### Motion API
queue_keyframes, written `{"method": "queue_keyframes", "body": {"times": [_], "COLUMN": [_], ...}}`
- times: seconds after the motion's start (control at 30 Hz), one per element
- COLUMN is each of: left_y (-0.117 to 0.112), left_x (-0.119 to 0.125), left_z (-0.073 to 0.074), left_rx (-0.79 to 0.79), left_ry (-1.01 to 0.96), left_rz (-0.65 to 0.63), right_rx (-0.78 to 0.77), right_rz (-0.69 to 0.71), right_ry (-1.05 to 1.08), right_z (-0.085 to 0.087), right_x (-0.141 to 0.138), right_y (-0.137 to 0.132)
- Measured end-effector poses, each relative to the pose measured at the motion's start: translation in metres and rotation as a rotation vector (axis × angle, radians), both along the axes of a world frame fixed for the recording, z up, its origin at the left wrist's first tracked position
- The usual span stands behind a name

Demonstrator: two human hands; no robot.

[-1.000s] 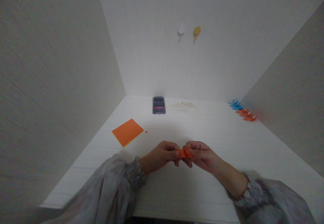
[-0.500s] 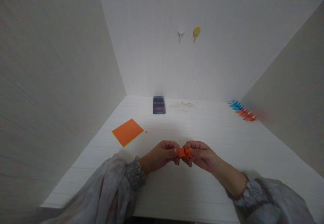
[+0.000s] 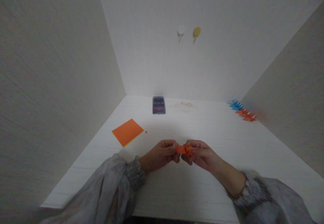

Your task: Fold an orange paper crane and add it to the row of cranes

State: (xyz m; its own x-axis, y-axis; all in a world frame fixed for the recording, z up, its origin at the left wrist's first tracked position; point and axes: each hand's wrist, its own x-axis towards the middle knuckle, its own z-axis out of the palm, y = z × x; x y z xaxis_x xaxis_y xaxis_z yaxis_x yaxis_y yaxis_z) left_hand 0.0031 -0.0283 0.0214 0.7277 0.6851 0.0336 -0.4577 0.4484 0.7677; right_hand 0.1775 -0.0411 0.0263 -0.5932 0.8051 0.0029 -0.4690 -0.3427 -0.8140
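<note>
Between my two hands is a small orange folded-paper piece (image 3: 181, 149), with a flat strip on its left and pointed, crumpled-looking folds on its right. The thumb and fingers of my left hand (image 3: 165, 154) pinch the strip's end. My right hand (image 3: 199, 154) grips the pointed folds between thumb and fingers. Both hands are held above the white table (image 3: 172, 190), close together. My fingertips hide part of the piece.
Orange paper sheets (image 3: 128, 132) with a yellow edge lie left, beside a tiny orange scrap (image 3: 146, 132). A phone (image 3: 159, 105) rests near the back wall. Blue paper figures (image 3: 236, 105) and orange paper figures (image 3: 246, 114) line the right edge. Two hooks (image 3: 196, 31) are on the wall.
My left hand has shifted slightly left, so more of the orange strip shows between my hands. My right hand stays almost in place.
</note>
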Motion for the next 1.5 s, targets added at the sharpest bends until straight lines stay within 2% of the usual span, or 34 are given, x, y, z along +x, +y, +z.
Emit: {"method": "queue_keyframes", "body": {"times": [0.5, 0.73, 1.0, 1.23, 1.5], "left_y": [0.0027, 0.0019, 0.0032, 0.0015, 0.0038], "left_x": [-0.0003, -0.001, -0.0004, -0.0015, 0.0], "left_z": [-0.0035, -0.002, -0.0041, -0.0007, -0.0038], "left_rx": [-0.015, -0.006, -0.015, -0.045, -0.02], "left_ry": [-0.042, -0.037, -0.024, -0.079, -0.035], "left_rz": [0.065, 0.035, 0.066, 0.041, 0.111], "right_rx": [0.022, 0.013, 0.019, 0.025, 0.028], "right_rz": [-0.012, 0.005, -0.014, 0.004, -0.023], "right_ry": [0.009, 0.023, 0.034, 0.039, 0.031], "right_z": [0.001, 0.0013, 0.0014, 0.0013, 0.003], "right_x": [0.0009, 0.0006, 0.0012, -0.0002, 0.0006], "right_y": [0.0004, -0.0003, 0.0012, -0.0002, -0.0008]}}
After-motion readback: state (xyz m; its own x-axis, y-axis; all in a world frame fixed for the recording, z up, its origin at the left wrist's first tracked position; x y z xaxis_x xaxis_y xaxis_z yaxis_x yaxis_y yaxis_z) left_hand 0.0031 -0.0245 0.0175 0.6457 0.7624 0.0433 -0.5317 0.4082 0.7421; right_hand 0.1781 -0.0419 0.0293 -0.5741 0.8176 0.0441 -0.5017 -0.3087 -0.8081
